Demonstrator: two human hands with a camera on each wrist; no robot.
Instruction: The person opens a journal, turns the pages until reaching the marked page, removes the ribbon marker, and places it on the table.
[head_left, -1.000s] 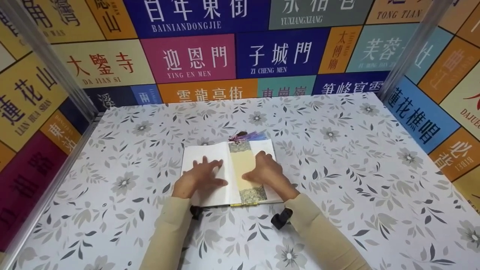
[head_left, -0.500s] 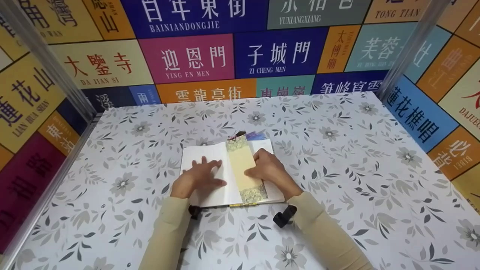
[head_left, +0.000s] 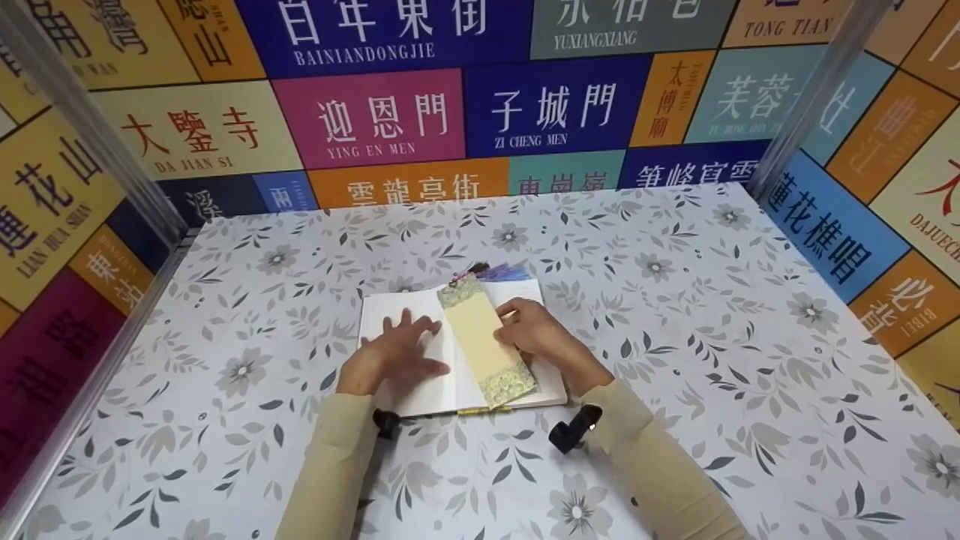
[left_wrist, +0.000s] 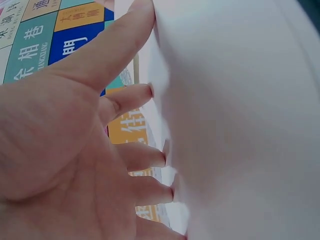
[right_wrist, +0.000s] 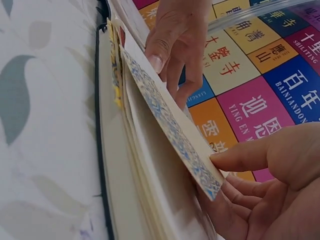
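Bookmark (head_left: 482, 339) pinched in right hand (head_left: 541, 334); left hand (head_left: 391, 351) splayed

At the far side, a dark blue panel (head_left: 390, 34) bore 百年東街 above BAINIANDONGJIE, and the grey panel (head_left: 626, 30) to its right read YUXIANGXIANG. Farther right, TONG TIAN stood on a tan panel (head_left: 780, 22). Beneath these, a cream panel (head_left: 199, 127) carried 大鑒寺 in red over DA JIAN SI, a pink panel (head_left: 371, 116) said 迎恩門 and YING EN MEN, and a royal blue panel (head_left: 555, 105) said 子城門 and ZI CHENG MEN. On the left, a yellow panel (head_left: 56, 195) showed 蓮花山, LIAN HUA SHAN. On the right, a light blue panel (head_left: 829, 217) read 蓮花樵唱 and an orange panel (head_left: 904, 292) BIBEI. The right wrist view showed SHILITING on a magenta panel (right_wrist: 306, 47).
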